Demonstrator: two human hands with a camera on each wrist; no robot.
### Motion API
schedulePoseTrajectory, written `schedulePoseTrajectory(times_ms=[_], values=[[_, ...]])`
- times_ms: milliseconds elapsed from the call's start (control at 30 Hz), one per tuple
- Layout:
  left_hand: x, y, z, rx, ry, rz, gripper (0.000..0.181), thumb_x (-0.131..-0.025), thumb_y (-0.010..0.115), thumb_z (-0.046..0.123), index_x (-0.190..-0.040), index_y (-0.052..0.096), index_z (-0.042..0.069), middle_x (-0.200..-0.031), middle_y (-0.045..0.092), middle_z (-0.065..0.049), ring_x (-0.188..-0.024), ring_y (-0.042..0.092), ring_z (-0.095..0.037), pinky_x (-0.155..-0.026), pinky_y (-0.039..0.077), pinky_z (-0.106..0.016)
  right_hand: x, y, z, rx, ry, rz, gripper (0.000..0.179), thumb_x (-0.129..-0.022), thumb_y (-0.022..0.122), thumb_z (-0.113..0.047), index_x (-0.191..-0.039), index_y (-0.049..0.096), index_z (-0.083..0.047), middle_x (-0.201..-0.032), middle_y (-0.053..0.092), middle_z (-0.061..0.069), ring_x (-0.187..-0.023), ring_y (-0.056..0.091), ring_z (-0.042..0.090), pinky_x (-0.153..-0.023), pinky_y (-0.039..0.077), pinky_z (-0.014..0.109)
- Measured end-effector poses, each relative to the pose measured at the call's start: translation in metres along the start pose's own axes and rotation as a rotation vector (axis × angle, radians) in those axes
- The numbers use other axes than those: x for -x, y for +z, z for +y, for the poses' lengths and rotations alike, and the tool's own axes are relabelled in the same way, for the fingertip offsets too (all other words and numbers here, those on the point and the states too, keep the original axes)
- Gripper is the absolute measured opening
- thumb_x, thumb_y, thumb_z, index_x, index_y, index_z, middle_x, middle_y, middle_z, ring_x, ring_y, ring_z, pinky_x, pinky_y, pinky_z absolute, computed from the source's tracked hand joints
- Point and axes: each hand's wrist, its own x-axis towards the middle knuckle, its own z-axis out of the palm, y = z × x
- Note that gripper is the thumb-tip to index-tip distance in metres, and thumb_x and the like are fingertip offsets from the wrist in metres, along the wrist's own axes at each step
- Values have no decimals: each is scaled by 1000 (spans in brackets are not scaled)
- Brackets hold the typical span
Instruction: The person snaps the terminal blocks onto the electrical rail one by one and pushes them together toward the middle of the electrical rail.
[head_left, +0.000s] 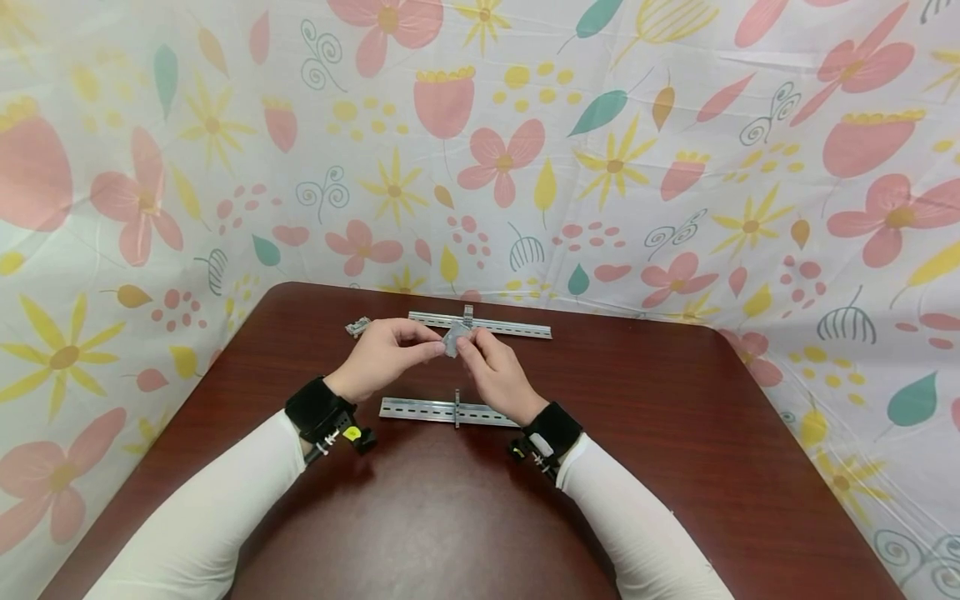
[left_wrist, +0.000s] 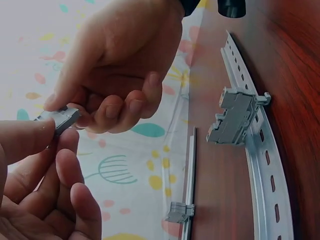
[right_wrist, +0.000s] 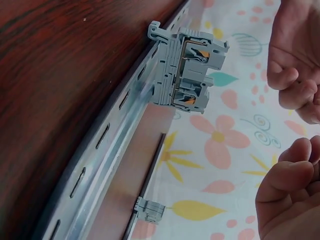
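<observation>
Between my two hands, raised over the table, is a thin grey terminal block [head_left: 453,340]. My left hand [head_left: 386,354] pinches one side of it between thumb and fingertips, and my right hand [head_left: 498,371] pinches the other side. In the left wrist view the small grey block [left_wrist: 64,120] shows between both sets of fingertips. Below my hands lies a slotted metal DIN rail [head_left: 412,410], with a similar terminal block [left_wrist: 232,117] clipped across it. The held block is outside the right wrist view, where only curled fingers [right_wrist: 285,175] appear.
Farther back lies a second DIN rail [head_left: 517,328] carrying grey terminal blocks [head_left: 468,315]. Left of it, partly behind my left hand, sit loose grey pieces [head_left: 357,327]. The dark brown table [head_left: 637,400] meets a floral cloth backdrop [head_left: 615,167] at its rear edge.
</observation>
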Motion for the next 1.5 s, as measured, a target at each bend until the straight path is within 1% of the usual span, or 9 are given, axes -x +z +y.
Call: schedulePoseTrajectory(times_ms=[200,433,567,767,1000,1100,1267,1400,1500], values=[[0,2,-1,3,-6,-25,15,-104,83,25,-112,88,13,-105,82,-10,-91,70,-40,-75,55,-32,0,0,0,38,-36,4,31,-121,52,-25,-104,62,-1,-84,54,4,-71,49,21,-67,38,33],[1,3,0,-16,-29,-42,17,-102,85,28,-112,88,15,-105,81,-1,-91,69,-26,-78,55,-33,1,-1,1,47,-54,-3,30,-120,52,-23,-101,61,-2,-84,54,2,-69,47,19,-67,38,33],[0,4,-3,-35,-56,-71,28,-99,88,29,-121,84,13,-109,80,-1,-99,73,-23,-84,57,-37,0,-3,2,41,-57,-2,32,-120,53,-26,-95,58,-7,-81,51,2,-66,45,20,-65,36,32],[-3,5,-12,-177,-76,-150,41,-98,88,30,-130,79,6,-108,79,1,-99,73,-19,-88,59,-41,0,-6,5,42,-36,15,36,-120,55,-28,-87,54,-14,-76,49,2,-62,41,19,-63,34,32],[-2,7,-18,-331,-83,-254,37,-99,87,32,-126,80,7,-108,79,7,-97,72,-12,-88,60,-39,0,-8,10,34,26,15,42,-120,54,-31,-81,48,-14,-67,46,1,-57,41,21,-59,32,32],[-1,9,-18,-398,-66,-291,34,-98,88,31,-123,81,8,-109,78,5,-98,71,-11,-88,60,-38,0,-10,13,33,58,8,44,-121,52,-31,-81,47,-15,-64,45,2,-55,41,24,-58,32,32],[2,10,-17,-504,-33,-348,33,-96,89,30,-119,82,7,-110,75,-2,-96,68,-14,-89,58,-39,-1,-11,16,40,121,-6,44,-120,51,-32,-79,48,-14,-62,47,2,-55,44,25,-58,34,33],[4,12,-18,-586,-39,-382,32,-95,90,32,-116,83,10,-109,73,-1,-96,66,-15,-89,57,-39,-1,-12,17,73,172,-36,43,-118,52,-30,-78,50,-14,-60,49,3,-54,48,25,-57,36,34],[5,13,-18,-614,-51,-401,32,-93,91,31,-116,83,10,-109,74,1,-97,67,-15,-91,58,-39,-1,-13,18,113,210,-60,42,-117,52,-28,-79,54,-10,-60,52,4,-54,51,25,-57,37,34]])
